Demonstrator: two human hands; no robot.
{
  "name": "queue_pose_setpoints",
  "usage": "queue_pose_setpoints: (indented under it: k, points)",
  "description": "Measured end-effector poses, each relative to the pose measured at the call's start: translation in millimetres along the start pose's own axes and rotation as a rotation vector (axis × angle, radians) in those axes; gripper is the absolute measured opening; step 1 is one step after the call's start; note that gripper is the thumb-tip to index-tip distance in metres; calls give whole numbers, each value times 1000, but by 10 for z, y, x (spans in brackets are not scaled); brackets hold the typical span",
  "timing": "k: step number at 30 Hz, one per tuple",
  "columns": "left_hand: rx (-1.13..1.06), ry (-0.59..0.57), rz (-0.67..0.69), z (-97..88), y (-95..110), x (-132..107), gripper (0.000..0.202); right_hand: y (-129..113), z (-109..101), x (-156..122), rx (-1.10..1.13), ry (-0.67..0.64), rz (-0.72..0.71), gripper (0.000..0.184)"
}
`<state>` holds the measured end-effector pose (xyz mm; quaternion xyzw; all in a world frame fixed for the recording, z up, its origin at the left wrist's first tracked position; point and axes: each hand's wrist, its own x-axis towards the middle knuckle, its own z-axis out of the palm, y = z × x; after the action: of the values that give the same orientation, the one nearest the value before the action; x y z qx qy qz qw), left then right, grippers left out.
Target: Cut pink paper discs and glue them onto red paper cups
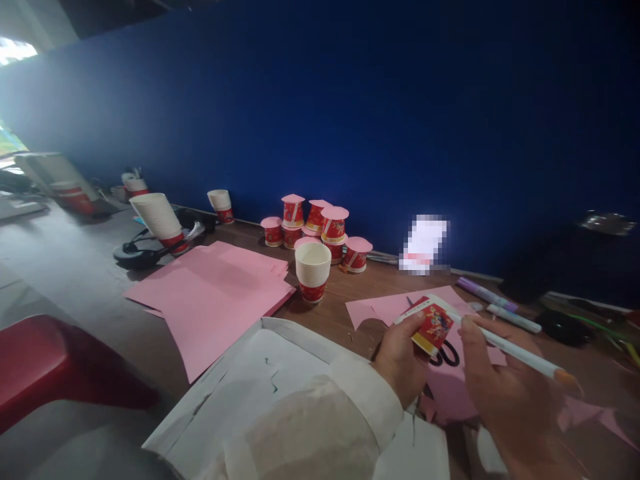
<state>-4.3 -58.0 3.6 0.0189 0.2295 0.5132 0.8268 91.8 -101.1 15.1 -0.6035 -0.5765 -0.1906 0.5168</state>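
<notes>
Head view: left hand partly closed, thumb and fingers pinching a red paper cup with a gold band, tilted, printed side showing. Right hand curled in a writing grip on a white marker, orange end toward the wrist, other end at the cup; can't tell if it touches. Held cup sits above a pink cut sheet with black lettering. Pink scraps right of the right hand. Purple marker and black mouse beyond the hands. Brown table under it all. Nested cup stack upright, white above red, in front of clustered red cups topped with pink discs, some set on others. Pink sheets piled left of that stack. Another cup stack leans farther left. White sleeve over white paper. Blue partition behind. Red stool at left edge.
</notes>
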Motion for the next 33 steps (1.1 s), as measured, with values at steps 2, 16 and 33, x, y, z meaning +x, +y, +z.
queue_pose_setpoints:
  k: [2, 16, 33]
  points:
    - [7, -2, -1, 1, 8, -7, 10, -15, 11, 10, 30, -7, -26, 15]
    - [-25, 36, -57, 44, 56, -52, 9, -97, -22, 76, 2, 0, -92, 13]
    - [-31, 91, -99, 44, 116, -28, 12, -47, -41, 45, 24, -28, -78, 11]
